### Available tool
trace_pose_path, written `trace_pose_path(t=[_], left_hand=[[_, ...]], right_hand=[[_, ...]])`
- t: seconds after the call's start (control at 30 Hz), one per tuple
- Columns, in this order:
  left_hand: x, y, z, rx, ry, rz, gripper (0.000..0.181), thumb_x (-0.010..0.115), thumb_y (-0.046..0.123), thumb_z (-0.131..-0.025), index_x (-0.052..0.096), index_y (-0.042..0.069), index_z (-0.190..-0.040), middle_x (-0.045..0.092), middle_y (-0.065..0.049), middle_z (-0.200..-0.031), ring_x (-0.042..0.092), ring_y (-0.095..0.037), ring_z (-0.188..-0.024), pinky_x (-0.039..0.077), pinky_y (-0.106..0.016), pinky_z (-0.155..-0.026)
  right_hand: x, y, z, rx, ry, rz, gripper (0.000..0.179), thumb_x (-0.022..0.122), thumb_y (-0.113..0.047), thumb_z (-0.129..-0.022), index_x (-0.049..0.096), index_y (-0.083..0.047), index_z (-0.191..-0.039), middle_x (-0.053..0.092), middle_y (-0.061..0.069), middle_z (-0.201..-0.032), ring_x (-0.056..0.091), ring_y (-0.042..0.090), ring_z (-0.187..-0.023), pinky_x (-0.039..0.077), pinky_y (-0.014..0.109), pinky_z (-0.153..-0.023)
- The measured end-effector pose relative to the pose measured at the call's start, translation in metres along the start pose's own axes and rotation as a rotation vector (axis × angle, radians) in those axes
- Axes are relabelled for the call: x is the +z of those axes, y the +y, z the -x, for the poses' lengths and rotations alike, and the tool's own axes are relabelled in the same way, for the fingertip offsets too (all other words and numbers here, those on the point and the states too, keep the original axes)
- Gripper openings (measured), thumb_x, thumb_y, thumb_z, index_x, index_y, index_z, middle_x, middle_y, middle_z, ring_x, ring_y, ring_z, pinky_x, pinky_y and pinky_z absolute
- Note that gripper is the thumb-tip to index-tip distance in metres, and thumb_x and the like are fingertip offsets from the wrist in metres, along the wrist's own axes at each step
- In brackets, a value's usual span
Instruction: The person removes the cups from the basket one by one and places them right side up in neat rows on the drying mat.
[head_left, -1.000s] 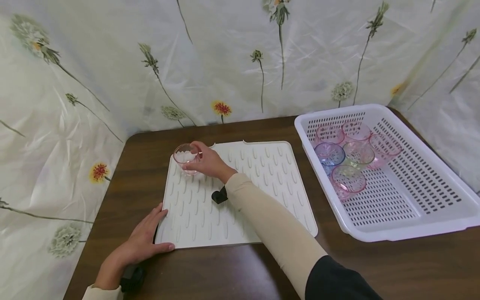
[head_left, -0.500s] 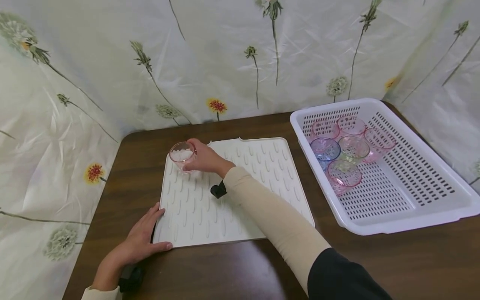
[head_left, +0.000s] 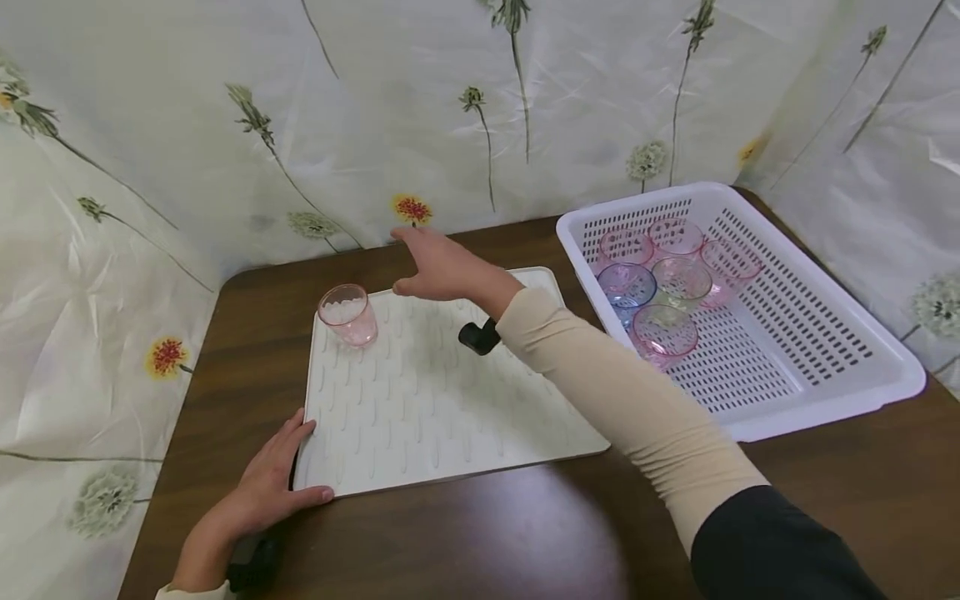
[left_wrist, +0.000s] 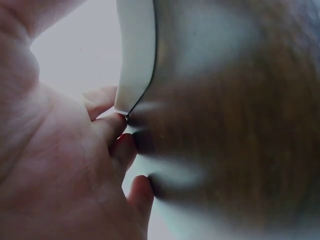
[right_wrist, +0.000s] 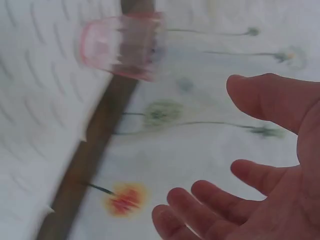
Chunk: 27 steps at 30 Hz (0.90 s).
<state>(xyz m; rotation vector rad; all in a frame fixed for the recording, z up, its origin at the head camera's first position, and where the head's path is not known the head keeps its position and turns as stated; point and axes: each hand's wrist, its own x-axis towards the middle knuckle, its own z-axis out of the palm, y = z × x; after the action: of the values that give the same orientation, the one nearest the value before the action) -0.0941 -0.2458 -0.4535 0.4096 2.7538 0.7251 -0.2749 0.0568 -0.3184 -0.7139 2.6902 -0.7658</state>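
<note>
A clear pink glass point(head_left: 351, 317) stands upright on the far left corner of the white ridged drying mat point(head_left: 405, 400). In the head view my right hand point(head_left: 446, 265) hovers above the mat's far edge, to the right of the glass and apart from it. The right wrist view shows that hand point(right_wrist: 240, 200) with fingers and thumb spread, and the glass point(right_wrist: 120, 46) beyond. My left hand point(head_left: 262, 483) rests at the mat's near left corner, its thumb on the front edge and its fingers along the left side. In the left wrist view its fingertips point(left_wrist: 142, 192) touch the table beside the mat.
To the right stands a white perforated plastic basket point(head_left: 795, 408) holding several pink, blue and greenish glasses, one of them a blue glass point(head_left: 627, 287). A dark wooden table point(head_left: 450, 533) lies under everything. Flower-printed sheeting point(head_left: 360, 125) hangs behind and at both sides.
My right hand has let go of the pink glass and moved up and right, away from it. The glass stays on the mat's corner. The left hand keeps its place; the head view has shifted slightly.
</note>
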Motion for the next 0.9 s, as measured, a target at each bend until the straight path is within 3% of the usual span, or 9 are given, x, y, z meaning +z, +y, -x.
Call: trace_pose_path(t=[0.17, 0.37, 0.67, 0.9], left_hand=[[0.000, -0.001, 0.003, 0.006, 0.006, -0.014, 0.096, 0.082, 0.040, -0.077, 0.034, -0.005, -0.147, 0.023, -0.033, -0.158, 0.028, -0.053, -0.142, 0.030, -0.070, -0.107], [-0.002, 0.001, 0.001, 0.013, -0.002, -0.030, 0.096, 0.081, 0.041, -0.077, 0.034, -0.005, -0.147, 0.024, -0.033, -0.158, 0.030, -0.053, -0.141, 0.031, -0.069, -0.107], [-0.003, 0.001, -0.002, 0.010, -0.009, -0.030, 0.096, 0.082, 0.043, -0.077, 0.034, -0.004, -0.146, 0.023, -0.033, -0.158, 0.030, -0.053, -0.141, 0.031, -0.070, -0.107], [-0.002, 0.000, -0.001, -0.005, -0.007, -0.022, 0.097, 0.082, 0.042, -0.076, 0.034, -0.003, -0.147, 0.022, -0.032, -0.159, 0.029, -0.053, -0.141, 0.031, -0.070, -0.107]], right_hand=[[-0.049, -0.015, 0.055, -0.058, 0.013, 0.068, 0.077, 0.061, -0.033, -0.095, 0.020, -0.016, -0.158, 0.026, 0.006, -0.164, 0.031, 0.022, -0.150, 0.035, 0.042, -0.118], [-0.080, 0.006, 0.114, -0.055, 0.029, 0.124, 0.079, 0.065, -0.031, -0.094, 0.022, -0.013, -0.158, 0.028, 0.005, -0.164, 0.044, 0.027, -0.142, 0.038, 0.046, -0.116], [-0.100, 0.044, 0.182, -0.022, 0.065, 0.084, 0.074, 0.067, -0.031, -0.094, 0.029, -0.014, -0.155, 0.037, 0.009, -0.159, 0.053, 0.031, -0.132, 0.049, 0.052, -0.103], [-0.094, 0.080, 0.230, -0.020, 0.140, 0.134, 0.070, 0.077, -0.027, -0.087, 0.044, -0.011, -0.147, 0.054, 0.013, -0.144, 0.063, 0.031, -0.120, 0.055, 0.053, -0.093]])
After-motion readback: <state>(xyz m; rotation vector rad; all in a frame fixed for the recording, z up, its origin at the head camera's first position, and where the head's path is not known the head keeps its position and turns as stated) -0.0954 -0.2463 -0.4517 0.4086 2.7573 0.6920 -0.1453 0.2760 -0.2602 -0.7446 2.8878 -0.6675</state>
